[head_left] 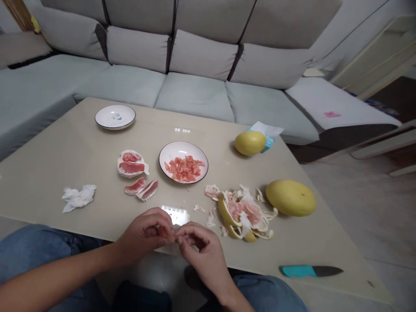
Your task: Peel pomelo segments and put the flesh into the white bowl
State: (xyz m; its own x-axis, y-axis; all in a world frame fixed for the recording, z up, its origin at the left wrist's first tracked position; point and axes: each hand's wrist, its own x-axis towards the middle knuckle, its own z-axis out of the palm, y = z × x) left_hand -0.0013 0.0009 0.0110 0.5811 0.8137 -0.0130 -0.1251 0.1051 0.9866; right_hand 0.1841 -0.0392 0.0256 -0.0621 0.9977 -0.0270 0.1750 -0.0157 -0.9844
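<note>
Over the table's near edge, my left hand [146, 232] is closed around a piece of red pomelo flesh [167, 234]. My right hand [201, 249] pinches at the right end of that same piece, thumb and forefinger pressed together; whether a shred of membrane sits between them is too small to tell. Beyond the hands stands a white plate [165, 157] with a dark rim, holding a heap of pink pomelo pieces [185, 169]. Left of it lie a partly peeled pomelo chunk [131, 164] and two loose segments [147, 190].
Pomelo peel and membrane scraps [243, 214] are piled right of centre. Two whole yellow pomelos [290, 198] sit at the right, one by a tissue pack [268, 143]. A knife [308, 271] lies near the front right edge. Crumpled tissue [79, 198] and another plate [115, 117] are at left.
</note>
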